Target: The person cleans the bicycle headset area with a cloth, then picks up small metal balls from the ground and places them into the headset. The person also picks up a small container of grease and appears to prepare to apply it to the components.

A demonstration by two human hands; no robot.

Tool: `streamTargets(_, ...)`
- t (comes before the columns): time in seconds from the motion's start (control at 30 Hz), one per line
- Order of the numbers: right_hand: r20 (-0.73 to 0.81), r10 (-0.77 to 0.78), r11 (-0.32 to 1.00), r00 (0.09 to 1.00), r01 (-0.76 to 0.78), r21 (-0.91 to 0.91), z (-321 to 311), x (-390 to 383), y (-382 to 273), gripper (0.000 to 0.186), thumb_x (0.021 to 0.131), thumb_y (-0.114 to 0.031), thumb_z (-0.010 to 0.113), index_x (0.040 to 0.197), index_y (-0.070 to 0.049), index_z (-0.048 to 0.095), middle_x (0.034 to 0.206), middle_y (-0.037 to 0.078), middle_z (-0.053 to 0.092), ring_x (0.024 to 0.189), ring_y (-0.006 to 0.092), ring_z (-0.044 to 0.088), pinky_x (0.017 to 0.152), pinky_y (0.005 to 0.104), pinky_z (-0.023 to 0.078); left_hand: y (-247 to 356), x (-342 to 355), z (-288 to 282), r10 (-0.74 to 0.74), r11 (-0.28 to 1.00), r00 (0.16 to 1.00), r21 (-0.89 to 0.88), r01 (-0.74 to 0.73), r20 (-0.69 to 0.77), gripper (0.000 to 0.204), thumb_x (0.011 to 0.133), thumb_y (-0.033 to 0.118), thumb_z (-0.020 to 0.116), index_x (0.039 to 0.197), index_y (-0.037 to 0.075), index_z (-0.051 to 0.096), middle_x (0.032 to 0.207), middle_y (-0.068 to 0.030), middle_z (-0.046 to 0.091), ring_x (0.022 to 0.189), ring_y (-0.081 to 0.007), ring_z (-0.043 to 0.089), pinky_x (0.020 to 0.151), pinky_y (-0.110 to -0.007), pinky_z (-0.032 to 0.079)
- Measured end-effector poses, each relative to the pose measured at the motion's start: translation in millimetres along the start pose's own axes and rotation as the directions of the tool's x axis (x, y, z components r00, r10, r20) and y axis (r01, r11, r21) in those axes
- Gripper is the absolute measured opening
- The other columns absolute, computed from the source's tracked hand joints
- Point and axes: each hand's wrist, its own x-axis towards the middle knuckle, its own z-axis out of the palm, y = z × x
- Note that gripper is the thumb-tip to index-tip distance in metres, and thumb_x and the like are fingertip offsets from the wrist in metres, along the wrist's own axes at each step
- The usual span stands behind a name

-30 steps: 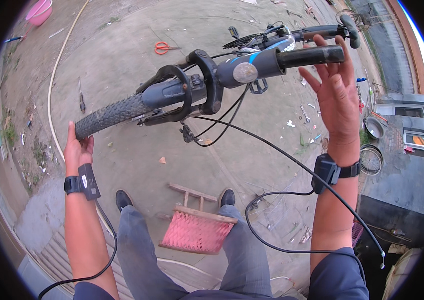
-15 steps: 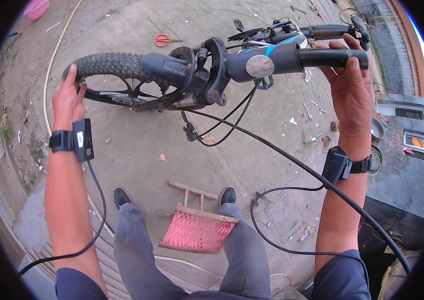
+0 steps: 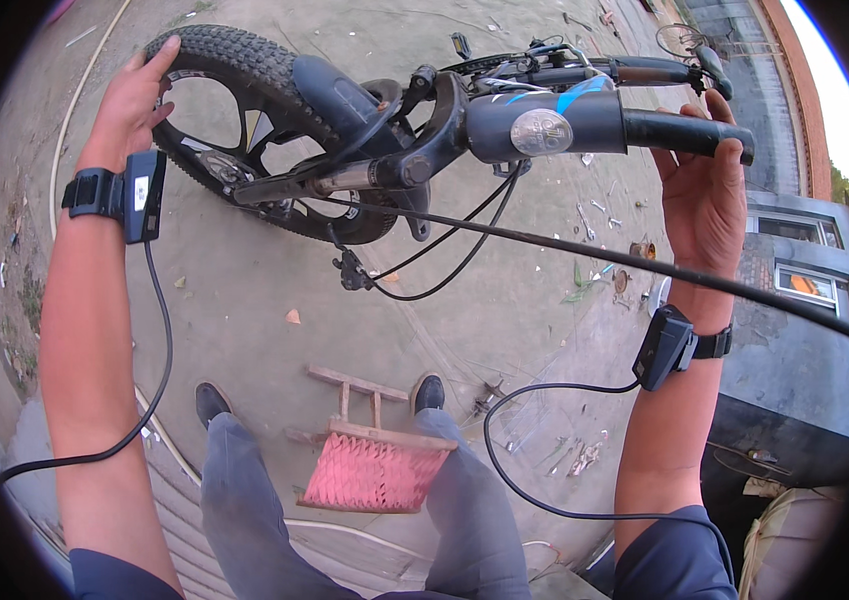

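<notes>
A bicycle stands in front of me with its front wheel [image 3: 245, 50] at the left, a knobby black tyre around dark spokes. My left hand [image 3: 135, 105] grips the tyre's left edge, thumb on top and fingers bent round the rim side. The black suspension fork [image 3: 415, 165] joins the wheel to a thick dark head tube [image 3: 520, 125] with an oval badge. From it a bare black steerer tube [image 3: 680, 132] sticks out to the right. My right hand [image 3: 700, 195] holds its end between thumb and fingers. No handlebar shows on the tube.
Black cables [image 3: 475, 255] with a dangling brake caliper [image 3: 353, 270] hang below the fork; one long cable crosses my right forearm. A low stool [image 3: 380, 470] with pink webbing stands between my legs. Wrenches [image 3: 585, 222] and litter lie on the ground at right.
The front wheel has turned, so more of its spoked side shows. My left hand has moved up and away with the tyre. My right hand stays on the tube. The red-handled scissors no longer show.
</notes>
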Motion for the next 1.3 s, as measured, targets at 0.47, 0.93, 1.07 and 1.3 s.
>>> streamTargets(0.47,-0.046,0.042,0.999,0.998,-0.041,0.034,4,-9,-3,0.055,0.104,-0.030,0.060,0.150,-0.007,0.042,0.144,0.017,0.057,0.133,0.0298,0.055,0.112,0.0496,0.043,-50,-89,-32,-0.127,0.992,0.992,-0.023,0.126,-0.019,0.087,0.097,0.046,0.067,0.159,-0.001,0.026,0.152,-0.0174,0.046,0.137,-0.0293,0.049,0.110,-0.043,0.041)
streamTargets(0.93,-0.103,0.802,0.408,0.589,-0.665,-0.626,90,-227,139,0.056,0.090,-0.027,0.079,0.138,-0.006,0.057,0.124,0.009,0.068,0.116,0.0185,0.064,0.096,0.0339,0.052,-272,-329,-104,-0.618,0.786,0.786,0.025,0.618,0.000,0.070,0.101,0.029,0.063,0.156,-0.002,0.033,0.150,-0.0240,0.050,0.131,-0.0276,0.054,0.103,-0.036,0.045)
streamTargets(1.07,0.036,0.898,0.271,0.438,-0.488,-0.830,150,-307,186,0.068,0.089,-0.039,0.077,0.142,-0.004,0.053,0.136,0.021,0.060,0.126,0.0362,0.059,0.107,0.0412,0.047,-326,-342,-110,-0.655,0.755,0.752,0.086,0.650,0.069,0.067,0.100,0.024,0.064,0.154,-0.002,0.035,0.148,-0.0266,0.050,0.132,-0.0287,0.055,0.104,-0.034,0.045)
streamTargets(1.3,0.022,0.918,0.226,0.395,-0.477,-0.849,209,-372,245,0.072,0.092,-0.043,0.071,0.145,0.000,0.047,0.143,0.027,0.052,0.132,0.0414,0.051,0.112,0.0422,0.041,-396,-310,-143,-0.673,0.739,0.725,0.096,0.667,0.145,0.064,0.101,0.029,0.062,0.153,0.000,0.040,0.139,-0.0153,0.058,0.111,-0.0169,0.059,0.084,-0.028,0.047)
